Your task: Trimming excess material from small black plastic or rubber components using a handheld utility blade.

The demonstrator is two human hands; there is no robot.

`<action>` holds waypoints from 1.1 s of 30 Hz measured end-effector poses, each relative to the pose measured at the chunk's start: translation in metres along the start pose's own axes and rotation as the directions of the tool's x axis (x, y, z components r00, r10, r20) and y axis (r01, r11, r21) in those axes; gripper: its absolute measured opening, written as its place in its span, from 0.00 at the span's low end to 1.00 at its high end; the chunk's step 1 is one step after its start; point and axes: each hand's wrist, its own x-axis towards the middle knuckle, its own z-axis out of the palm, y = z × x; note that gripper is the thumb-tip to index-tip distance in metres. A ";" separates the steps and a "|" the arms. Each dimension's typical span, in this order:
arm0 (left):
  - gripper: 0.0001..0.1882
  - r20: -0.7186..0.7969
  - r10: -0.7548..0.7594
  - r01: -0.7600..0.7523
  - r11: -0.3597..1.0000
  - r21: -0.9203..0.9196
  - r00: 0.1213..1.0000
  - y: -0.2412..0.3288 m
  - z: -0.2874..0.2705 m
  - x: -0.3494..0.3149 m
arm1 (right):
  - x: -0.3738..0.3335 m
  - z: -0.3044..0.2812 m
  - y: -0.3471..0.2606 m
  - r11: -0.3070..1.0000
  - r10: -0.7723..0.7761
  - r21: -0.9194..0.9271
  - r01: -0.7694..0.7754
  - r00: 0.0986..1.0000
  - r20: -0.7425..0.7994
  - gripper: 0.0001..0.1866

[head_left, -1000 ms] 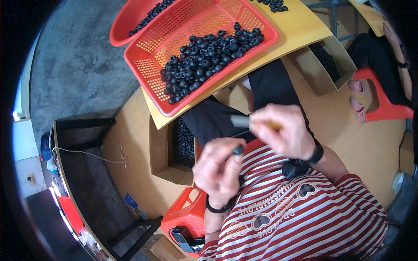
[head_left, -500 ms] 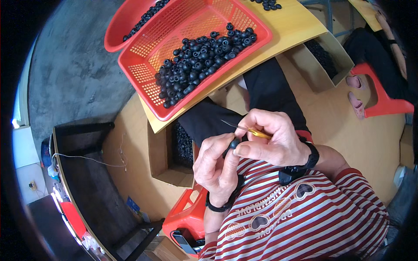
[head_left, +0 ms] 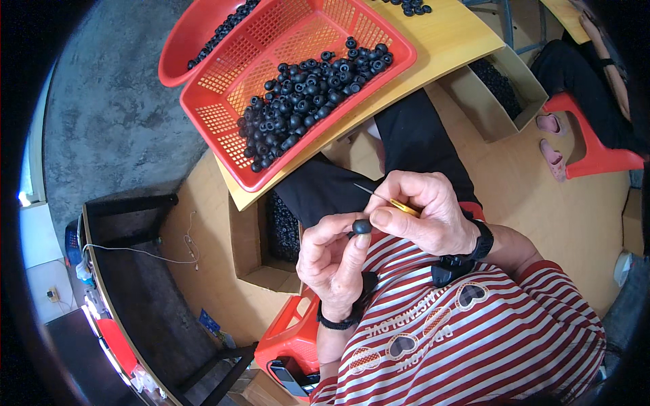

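Between the thumb and fingers of my left hand (head_left: 330, 262) is a small round black piece (head_left: 361, 227), smooth and domed, its exact kind unclear. My right hand (head_left: 433, 215) grips a yellow-handled tool (head_left: 404, 206) with a thin, pointed metal tip. That tip points up and left, above the black piece and apart from it. The right thumb is close beside the piece. Beyond my hands, a red plastic basket (head_left: 406, 55) stands on the yellow table (head_left: 455, 37). Inside it lies a heap of similar black pieces (head_left: 298, 101), some showing round openings.
A red basin (head_left: 177, 51) with more pieces adjoins the basket. Cardboard boxes of black parts stand below the table at left (head_left: 247, 240) and right (head_left: 467, 101). A red stool (head_left: 288, 338) holds a phone. Another person sits at the far right.
My left hand has turned the black piece so its smooth dome shows more. The right thumb has drawn back slightly, and the tool's tip has shifted a little to the right.
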 end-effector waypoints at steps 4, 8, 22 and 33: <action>0.17 0.160 0.041 -0.080 0.965 0.248 0.986 -0.002 -0.017 0.006 | 0.000 0.001 0.002 0.997 -0.068 -0.039 0.067 0.997 -0.037 0.06; 0.19 0.235 0.111 -0.208 0.873 0.442 0.966 0.006 -0.007 0.006 | -0.002 -0.002 0.002 0.994 -0.079 -0.073 0.079 0.997 0.007 0.06; 0.16 0.274 0.329 -0.427 0.647 0.631 0.904 0.000 0.000 0.005 | 0.000 -0.001 0.003 0.984 -0.088 -0.156 0.089 0.996 0.013 0.08; 0.11 0.091 0.139 -0.161 0.934 0.320 0.986 -0.003 -0.008 0.000 | -0.007 -0.005 0.000 0.975 0.033 0.220 -0.006 0.992 -0.119 0.07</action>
